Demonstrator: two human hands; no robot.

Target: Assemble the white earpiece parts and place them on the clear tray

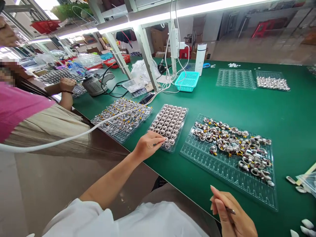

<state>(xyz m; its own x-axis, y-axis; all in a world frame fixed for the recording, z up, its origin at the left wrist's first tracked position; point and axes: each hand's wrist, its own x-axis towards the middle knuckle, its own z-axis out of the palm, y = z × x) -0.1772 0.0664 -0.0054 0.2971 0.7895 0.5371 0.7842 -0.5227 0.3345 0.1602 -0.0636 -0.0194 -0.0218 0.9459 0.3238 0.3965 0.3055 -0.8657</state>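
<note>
My left hand (148, 144) reaches to the near end of a clear tray (182, 131) filled with rows of round silver parts (167, 121). Its thumb and forefinger are pinched together at one of the nearest parts; what lies between the fingertips is hidden. Low at the table's front edge, my right hand (232, 210) is closed around a thin dark metal tool (230, 210), of which only a short end shows. Beyond that hand lies a larger clear tray (209, 166), its slots partly covered by a heap of silver ring-shaped parts (229, 140) with yellow bits.
To the left is another tray of silver parts with yellow tabs (123, 115), crossed by a white cable (98, 124). A turquoise basket (187, 81) and a white bottle (200, 59) stand behind. A co-worker's hand (67, 85) rests at far left. White pieces (308, 223) lie right.
</note>
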